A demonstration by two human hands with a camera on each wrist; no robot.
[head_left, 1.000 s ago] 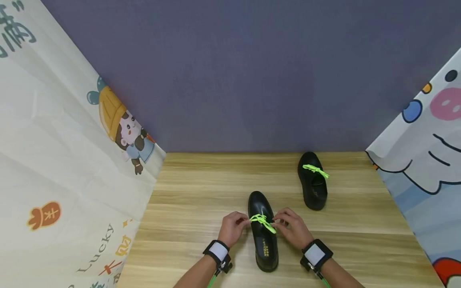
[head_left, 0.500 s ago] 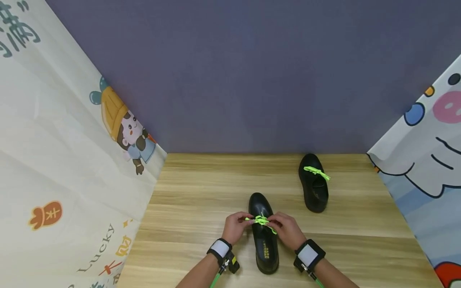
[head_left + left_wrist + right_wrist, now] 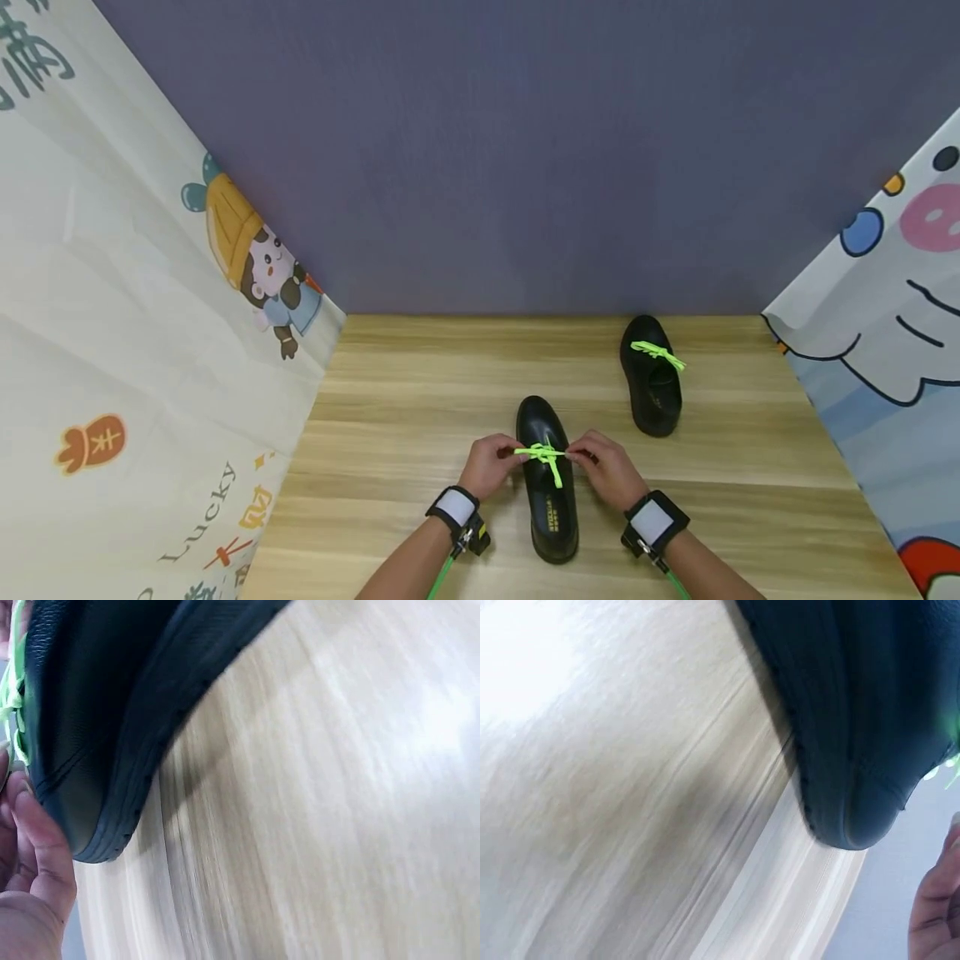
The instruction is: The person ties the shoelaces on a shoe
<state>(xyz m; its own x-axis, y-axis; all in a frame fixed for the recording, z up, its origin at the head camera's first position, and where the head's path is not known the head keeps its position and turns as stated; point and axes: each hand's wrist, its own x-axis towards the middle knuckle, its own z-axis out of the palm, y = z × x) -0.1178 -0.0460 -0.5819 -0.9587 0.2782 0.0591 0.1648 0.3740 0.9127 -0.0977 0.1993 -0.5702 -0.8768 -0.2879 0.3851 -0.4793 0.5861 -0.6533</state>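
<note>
A black leather shoe (image 3: 550, 517) stands on the wood-grain surface, its toe pointing away from me. Across its top lies a bright green shoelace (image 3: 544, 453), knotted in the middle with one strand hanging towards the heel. My left hand (image 3: 489, 467) pinches the lace on the left of the shoe, between thumb and fingertips. On the other side my right hand (image 3: 609, 472) pinches another part of it, and the lace is stretched between the two. The left wrist view shows the lace (image 3: 15, 694) near the fingers; in the right wrist view the fingertips are partly cut off.
A second black shoe (image 3: 654, 400) with a green lace bow stands further back on the right. Behind the wood-grain surface (image 3: 420, 375) rises a grey-purple wall (image 3: 480, 167). Printed cloths hang at the left (image 3: 150, 333) and right (image 3: 862, 333).
My hands first came closer together over the lace, then drew apart to either side. The lace is now pulled straighter across the shoe, and a strand hangs towards the heel.
</note>
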